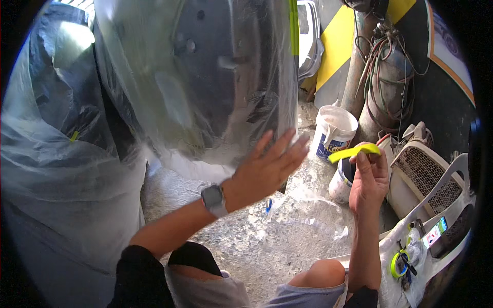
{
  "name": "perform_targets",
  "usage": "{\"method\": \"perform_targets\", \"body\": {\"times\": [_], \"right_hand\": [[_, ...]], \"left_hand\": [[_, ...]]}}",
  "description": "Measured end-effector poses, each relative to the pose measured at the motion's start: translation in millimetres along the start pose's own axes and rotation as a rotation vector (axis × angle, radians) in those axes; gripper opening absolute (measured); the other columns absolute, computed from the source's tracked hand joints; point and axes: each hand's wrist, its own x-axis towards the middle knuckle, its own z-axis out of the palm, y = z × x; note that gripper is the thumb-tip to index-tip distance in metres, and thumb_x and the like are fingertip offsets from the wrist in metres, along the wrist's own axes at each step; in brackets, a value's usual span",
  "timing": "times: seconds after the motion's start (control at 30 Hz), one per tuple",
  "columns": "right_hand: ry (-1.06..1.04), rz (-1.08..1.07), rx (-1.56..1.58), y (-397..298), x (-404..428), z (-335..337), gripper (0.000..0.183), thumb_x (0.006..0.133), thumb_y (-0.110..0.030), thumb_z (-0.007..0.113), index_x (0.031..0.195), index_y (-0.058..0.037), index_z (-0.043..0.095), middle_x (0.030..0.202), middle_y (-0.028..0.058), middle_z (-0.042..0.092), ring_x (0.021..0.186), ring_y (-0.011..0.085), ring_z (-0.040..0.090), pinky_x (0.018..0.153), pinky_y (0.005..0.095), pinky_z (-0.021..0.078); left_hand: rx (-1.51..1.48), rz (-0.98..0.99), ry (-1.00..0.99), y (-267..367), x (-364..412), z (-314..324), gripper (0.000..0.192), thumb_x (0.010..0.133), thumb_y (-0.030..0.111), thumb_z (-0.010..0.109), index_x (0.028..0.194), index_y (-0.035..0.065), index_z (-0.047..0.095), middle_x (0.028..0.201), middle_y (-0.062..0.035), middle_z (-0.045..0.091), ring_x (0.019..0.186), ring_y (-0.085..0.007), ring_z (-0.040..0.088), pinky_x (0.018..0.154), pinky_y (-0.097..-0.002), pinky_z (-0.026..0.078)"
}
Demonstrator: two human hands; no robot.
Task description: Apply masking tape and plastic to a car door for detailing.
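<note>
Translucent plastic sheeting (161,96) hangs over a dark vehicle panel, likely a door, in front of me. Along the sheeting's upper right edge runs a strip of yellow-green masking tape (294,29). My left hand (265,165), wearing a watch (213,199), is spread flat at the lower right of the sheeting. Whether its fingers touch the film I cannot tell. Between the thumb and fingers of my right hand (369,181) is a loose strip of yellow-green tape (348,153). That strip bends over, out to the right of the panel.
A white bucket (336,121) and a smaller container (341,183) stand on the concrete floor (269,246). Behind them are gas cylinders (387,84) with coiled hoses. On a white plastic chair (385,250) at right lie a tape roll (395,265) and a phone (435,232).
</note>
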Motion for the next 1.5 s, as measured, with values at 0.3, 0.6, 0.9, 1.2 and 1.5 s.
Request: {"method": "perform_targets", "body": {"times": [0.3, 0.6, 0.9, 1.2, 1.5], "right_hand": [[-0.03, -0.005, -0.024, 22.4, 10.0, -0.5, 0.029, 0.092, 0.002, 0.065, 0.12, -0.0065, 0.059, 0.105, 0.0019, 0.064, 0.093, 0.0111, 0.059, 0.09, 0.0278, 0.045], [-0.202, -0.075, -0.397, 82.9, 17.2, 22.6, 0.09, 0.083, -0.007, 0.078, 0.147, -0.0081, 0.014, 0.124, 0.0152, 0.053, 0.111, 0.0226, 0.056, 0.098, 0.0375, 0.0444], [-0.059, 0.096, -0.31, 159.3, -22.3, 28.3, 0.085, 0.09, -0.002, 0.068, 0.152, -0.0032, 0.01, 0.09, 0.0041, 0.06, 0.085, 0.0122, 0.059, 0.082, 0.0267, 0.0477], [0.009, 0.268, -0.032, 143.4, -56.1, 31.0, 0.069, 0.1, -0.004, 0.054, 0.152, -0.0049, 0.009, 0.098, 0.0033, 0.053, 0.081, 0.0069, 0.054, 0.073, 0.0198, 0.0452], [0.043, 0.414, -0.076, 157.6, -66.1, 40.0, 0.069, 0.098, -0.004, 0.057, 0.151, -0.0037, 0.012, 0.104, 0.0037, 0.051, 0.076, 0.0024, 0.052, 0.066, 0.0175, 0.0444]], "left_hand": [[0.3, 0.239, -0.106, -36.7, -4.8, 19.4, 0.042, 0.091, 0.029, 0.057, 0.129, 0.0115, 0.062, 0.144, -0.0073, 0.05, 0.144, -0.026, 0.034, 0.12, -0.0545, 0.015], [0.106, 0.148, -0.058, -32.8, -3.3, 15.7, 0.034, 0.088, 0.027, 0.061, 0.117, 0.0103, 0.065, 0.138, -0.0102, 0.054, 0.14, -0.0274, 0.039, 0.119, -0.0527, 0.019], [-0.083, 0.068, -0.02, -28.3, -3.9, 19.1, 0.031, 0.086, 0.025, 0.065, 0.114, 0.0103, 0.065, 0.138, -0.0093, 0.054, 0.137, -0.0262, 0.043, 0.118, -0.0497, 0.022], [-0.093, 0.125, 0.029, -22.9, -8.4, 23.3, 0.028, 0.09, 0.023, 0.064, 0.116, 0.0153, 0.067, 0.137, -0.0033, 0.057, 0.137, -0.023, 0.044, 0.119, -0.0489, 0.022], [0.127, 0.262, -0.09, -33.8, -12.3, 37.7, 0.032, 0.091, 0.025, 0.06, 0.12, 0.0135, 0.067, 0.137, -0.0027, 0.057, 0.139, -0.0204, 0.042, 0.12, -0.0469, 0.021]]}}
